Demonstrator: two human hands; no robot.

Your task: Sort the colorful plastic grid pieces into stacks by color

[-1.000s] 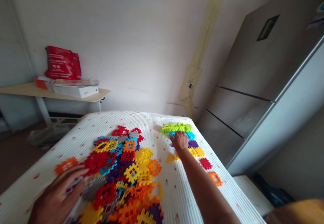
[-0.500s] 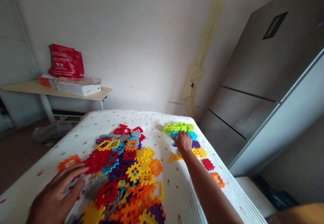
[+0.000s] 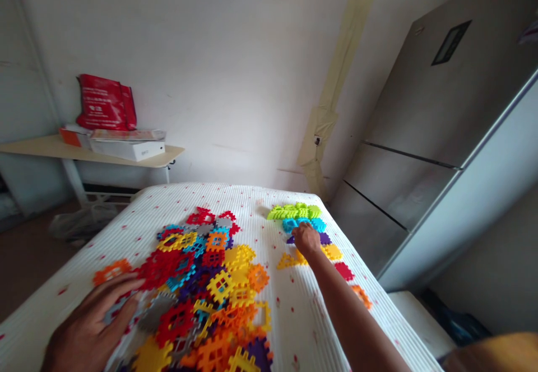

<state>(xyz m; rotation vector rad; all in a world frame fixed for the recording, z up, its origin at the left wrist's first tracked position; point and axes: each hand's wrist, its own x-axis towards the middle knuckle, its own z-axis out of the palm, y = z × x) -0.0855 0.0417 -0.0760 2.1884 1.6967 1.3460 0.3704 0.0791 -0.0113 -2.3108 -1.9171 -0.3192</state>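
My left hand (image 3: 94,321) is at the near left edge of a heap of interlocking plastic building tiles (image 3: 179,319). Its fingertips reach the red tiles, with thumb and fingers apart; a grey tile (image 3: 115,309) shows in the gap. My right hand (image 3: 307,238) is over the sorted rows on the right, fingers bent down and close together at the light-blue tiles (image 3: 317,224) and purple tiles (image 3: 325,238). Its fingertips are partly hidden, so what they grip cannot be made out. Beyond lies a row of lime-green tiles (image 3: 294,211); nearer lie yellow tiles (image 3: 333,251).
A red tile (image 3: 344,271) and an orange tile (image 3: 361,296) lie along the right side of the white, red-dotted bed-like surface (image 3: 244,193). A grey refrigerator (image 3: 403,131) stands at right. On a side table (image 3: 37,147) at left are a red bag (image 3: 105,103) and boxes.
My right hand has drawn slightly back toward me from the light-blue row, uncovering more of those tiles. My left hand stays at the heap. The view has shifted a little.
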